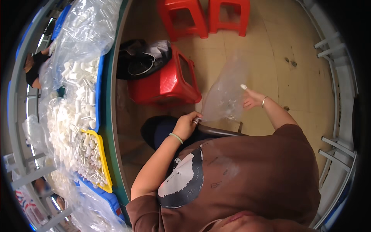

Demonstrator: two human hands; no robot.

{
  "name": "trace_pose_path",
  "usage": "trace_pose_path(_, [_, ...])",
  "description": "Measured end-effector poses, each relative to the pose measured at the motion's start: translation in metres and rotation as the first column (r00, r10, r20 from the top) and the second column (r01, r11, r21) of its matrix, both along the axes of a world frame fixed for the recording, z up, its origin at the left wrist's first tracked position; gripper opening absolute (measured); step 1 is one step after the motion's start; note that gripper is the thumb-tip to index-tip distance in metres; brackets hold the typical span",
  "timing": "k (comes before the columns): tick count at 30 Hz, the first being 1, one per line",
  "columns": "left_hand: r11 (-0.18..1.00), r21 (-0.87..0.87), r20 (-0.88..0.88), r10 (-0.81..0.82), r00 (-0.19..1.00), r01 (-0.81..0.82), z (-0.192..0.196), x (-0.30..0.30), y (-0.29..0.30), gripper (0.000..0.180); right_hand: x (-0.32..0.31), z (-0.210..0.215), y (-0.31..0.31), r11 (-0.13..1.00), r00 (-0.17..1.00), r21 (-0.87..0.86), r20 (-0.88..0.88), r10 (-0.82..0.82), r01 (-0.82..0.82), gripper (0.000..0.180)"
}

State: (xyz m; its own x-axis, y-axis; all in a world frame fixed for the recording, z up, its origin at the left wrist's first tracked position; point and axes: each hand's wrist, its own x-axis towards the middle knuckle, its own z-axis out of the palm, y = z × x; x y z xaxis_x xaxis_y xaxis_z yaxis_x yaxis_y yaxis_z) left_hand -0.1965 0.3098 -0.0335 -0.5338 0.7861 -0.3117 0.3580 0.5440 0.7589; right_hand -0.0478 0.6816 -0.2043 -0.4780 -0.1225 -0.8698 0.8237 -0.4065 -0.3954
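A clear plastic bag hangs in front of my body, its upper part blurred by motion. Several small pale pieces seem to lie in its lower end. My left hand pinches the bag's near left edge; a ring and a green bead bracelet are on that hand and wrist. Beside the bag's right side is my right hand, fingers spread apart, with a bangle on the wrist. At one of its fingertips is a small white piece; whether it is a finger cover or a part, I cannot make out.
On the left, a green-topped table bears blue and yellow trays of small white plastic parts, with plastic bags over them. A red stool holds a dark bag. Two red stools stand farther off; grey metal frames line the right.
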Motion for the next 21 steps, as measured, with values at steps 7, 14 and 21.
trace_pose_path(7, [0.983, 0.148, 0.163, 0.083, 0.983, -0.107, -0.013, 0.003, -0.012, 0.016, -0.045, -0.018, -0.112, 0.958, 0.957, 0.063, -0.064, 0.284, -0.280, 0.057])
trace_pose_path(14, [0.721, 0.342, 0.114, 0.605, 0.788, -0.603, -0.001, -0.029, -0.032, 0.019, -0.126, 0.066, -0.038, 0.622, 0.730, 0.664, -0.651, 0.207, 0.416, 0.043])
trace_pose_path(21, [0.892, 0.438, -0.393, 0.305, 0.868, -0.116, 0.046, -0.036, 0.006, 0.027, -0.114, 0.134, -0.025, -0.251, 0.581, 0.544, -0.603, 0.546, 0.801, 0.039])
